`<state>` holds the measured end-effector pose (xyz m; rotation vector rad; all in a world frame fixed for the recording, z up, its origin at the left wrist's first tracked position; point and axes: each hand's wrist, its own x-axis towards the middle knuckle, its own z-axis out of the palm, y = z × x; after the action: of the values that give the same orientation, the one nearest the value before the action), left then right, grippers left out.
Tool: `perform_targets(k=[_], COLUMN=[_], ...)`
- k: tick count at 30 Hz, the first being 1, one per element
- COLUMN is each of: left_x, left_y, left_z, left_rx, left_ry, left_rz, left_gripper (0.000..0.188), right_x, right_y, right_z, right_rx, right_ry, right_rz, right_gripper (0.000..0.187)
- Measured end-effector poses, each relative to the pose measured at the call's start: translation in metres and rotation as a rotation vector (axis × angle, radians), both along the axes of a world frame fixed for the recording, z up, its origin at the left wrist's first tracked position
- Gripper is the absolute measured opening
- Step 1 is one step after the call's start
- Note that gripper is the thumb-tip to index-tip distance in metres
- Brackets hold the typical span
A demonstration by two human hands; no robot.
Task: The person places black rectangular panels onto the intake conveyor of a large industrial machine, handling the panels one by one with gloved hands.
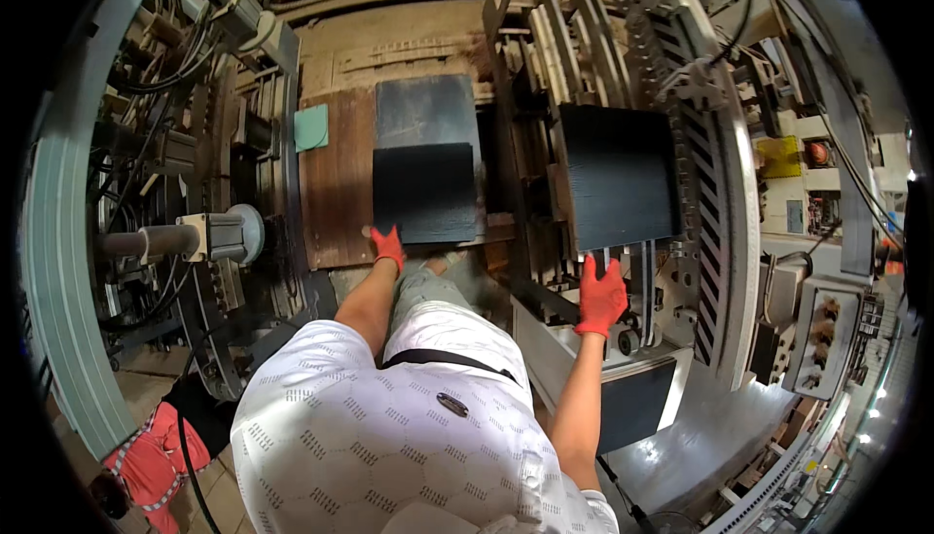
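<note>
In front of me, a dark flat panel (423, 189) lies over a larger grey-black sheet (423, 111) on a brown wooden board (336, 184). My left hand (387, 247), in a red glove, is at this panel's near left corner, with thumb and fingers apart. Over on the right, another black panel (621, 179) rests on the machine's rails. My right hand (602, 296), also red-gloved, has its fingers stretched toward that panel's near edge and spread apart. Whether the fingertips touch the edge I cannot tell.
A pale green square piece (312, 128) sits on the board's far left. A cylinder with a round disc (251, 234) juts in from the left. Striped machine guarding (705, 232) runs along the right, beside a switch box (825, 339). Someone in red (161, 456) is at lower left.
</note>
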<state>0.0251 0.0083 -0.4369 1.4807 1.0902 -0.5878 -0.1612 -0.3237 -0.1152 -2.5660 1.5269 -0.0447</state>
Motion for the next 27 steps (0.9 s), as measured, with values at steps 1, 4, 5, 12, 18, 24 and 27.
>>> perform_targets(k=[1,4,5,12,18,24,27], left_x=[0.001,-0.002,-0.005,-0.02,-0.057,-0.058,-0.034], left_y=[-0.002,0.018,0.024,0.028,0.045,0.085,0.066], left_z=[-0.011,-0.067,-0.081,-0.05,-0.045,-0.087,-0.032], left_rx=[-0.038,0.045,0.149,-0.4,0.128,0.36,-0.152], left_ry=[-0.081,-0.242,-0.337,0.164,-0.531,-0.65,-0.277], left_rz=[0.017,0.127,0.203,0.361,-1.002,-1.149,-0.662], left_gripper=[0.068,0.067,0.066,0.046,0.069,0.069,0.069], right_x=[-0.002,0.008,0.014,0.012,-0.004,0.03,0.056], right_y=[-0.002,0.004,0.006,0.009,0.027,0.044,0.025], right_z=[-0.004,0.002,0.002,-0.001,-0.015,-0.051,-0.024], right_rx=[-0.017,0.061,0.069,0.025,-0.338,0.691,1.223], right_ry=[0.003,-0.108,-0.099,-0.061,-0.517,-1.206,-1.403], right_rz=[0.009,0.015,0.032,-0.037,0.015,-0.441,-0.796], right_gripper=[0.051,0.046,0.046,0.043,0.024,0.026,0.026])
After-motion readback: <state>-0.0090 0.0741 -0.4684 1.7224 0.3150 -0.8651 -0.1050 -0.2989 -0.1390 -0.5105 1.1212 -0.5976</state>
